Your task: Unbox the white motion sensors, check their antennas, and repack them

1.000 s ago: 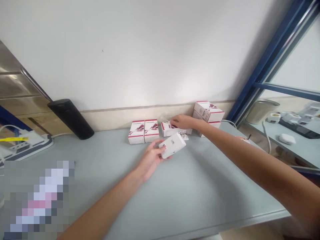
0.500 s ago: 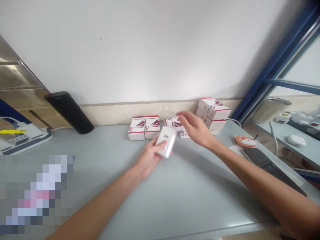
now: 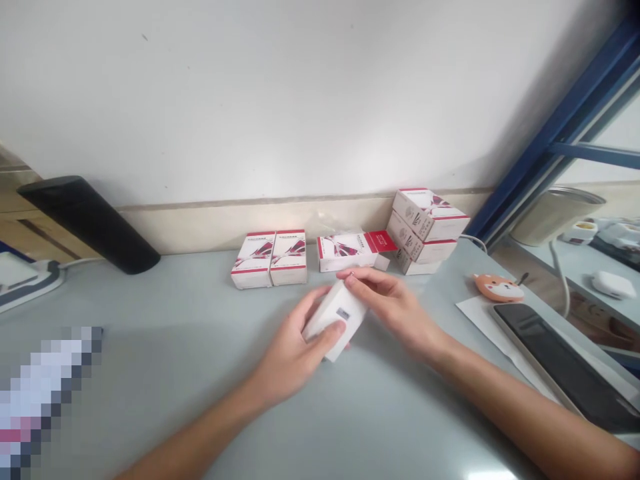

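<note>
A small white plastic case with rounded edges and a grey label is tilted above the table. My left hand grips it, thumb lying across its face and the other fingers around its far side. At the case's upper end, my right hand is closed in a pinch, thumb and fingertips against the top corner. A tiny shiny spot shows between those fingertips, too small to name. Just behind the hands lies an open white-and-red carton with its red flap folded out to the right.
Two closed cartons stand side by side to the left. Stacked cartons stand against the wall. On the right are an orange animal-shaped item, a paper sheet and a dark phone-like device. A black cylinder leans at the left.
My right hand has come down from above the cartons to the top end of the white case, and its fingers have closed. The case has moved nearer and turned. The view has shifted right.
</note>
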`<control>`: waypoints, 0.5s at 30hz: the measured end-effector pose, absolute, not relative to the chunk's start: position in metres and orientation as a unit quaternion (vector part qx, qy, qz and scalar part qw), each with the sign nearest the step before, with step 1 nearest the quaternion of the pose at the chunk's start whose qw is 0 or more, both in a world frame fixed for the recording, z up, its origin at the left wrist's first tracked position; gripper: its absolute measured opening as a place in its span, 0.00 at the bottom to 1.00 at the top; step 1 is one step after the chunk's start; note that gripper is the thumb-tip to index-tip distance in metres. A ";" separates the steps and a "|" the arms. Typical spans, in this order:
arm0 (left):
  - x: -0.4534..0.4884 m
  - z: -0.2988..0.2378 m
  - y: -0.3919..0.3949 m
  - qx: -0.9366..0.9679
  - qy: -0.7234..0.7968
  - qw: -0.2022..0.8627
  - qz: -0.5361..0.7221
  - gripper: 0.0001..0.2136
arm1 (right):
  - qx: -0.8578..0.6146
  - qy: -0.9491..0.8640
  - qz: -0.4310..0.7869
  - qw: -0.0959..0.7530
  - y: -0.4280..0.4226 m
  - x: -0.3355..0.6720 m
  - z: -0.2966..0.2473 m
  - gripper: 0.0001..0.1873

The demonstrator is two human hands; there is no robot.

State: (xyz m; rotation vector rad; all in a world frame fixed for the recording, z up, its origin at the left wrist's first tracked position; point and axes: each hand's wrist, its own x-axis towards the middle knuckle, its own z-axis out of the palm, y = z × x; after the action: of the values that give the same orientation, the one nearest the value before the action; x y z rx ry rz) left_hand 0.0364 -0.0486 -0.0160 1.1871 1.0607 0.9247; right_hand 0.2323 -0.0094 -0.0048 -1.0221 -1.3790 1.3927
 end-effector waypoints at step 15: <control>0.006 -0.012 -0.041 0.388 0.340 0.803 0.298 0.19 | -0.467 -0.440 0.374 0.670 0.027 0.279 0.013 0.17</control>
State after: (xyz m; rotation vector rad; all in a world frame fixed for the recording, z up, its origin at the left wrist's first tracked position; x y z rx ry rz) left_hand 0.0057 -0.0412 -0.0119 0.8304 0.7286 0.6392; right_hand 0.2790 0.0273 0.0128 -1.0519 -0.9911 0.8431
